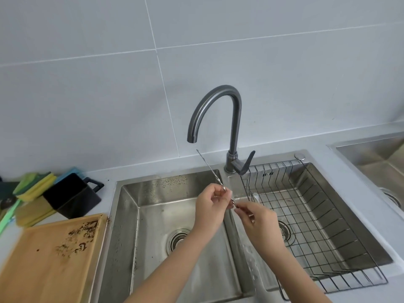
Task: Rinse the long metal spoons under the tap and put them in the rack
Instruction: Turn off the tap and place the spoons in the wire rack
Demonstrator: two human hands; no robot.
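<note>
A long thin metal spoon [207,165] with a twisted shaft slants from just under the tap spout [192,138] down to my hands. My left hand [211,204] pinches its middle above the left sink basin [157,193]. My right hand [258,219] grips the lower end over the divider between the basins. No water runs from the dark grey tap [234,127]. The black wire rack [323,226] sits in the right basin; a small white item [256,196] stands at its left edge. The spoon's bowl is hidden by my fingers.
A wooden cutting board [50,259] with brown crumbs lies left of the sink. Behind it stand a black container [72,195] and stacked sponges [35,182]. A second sink [376,156] shows at the far right. The tap lever [247,162] points toward the rack.
</note>
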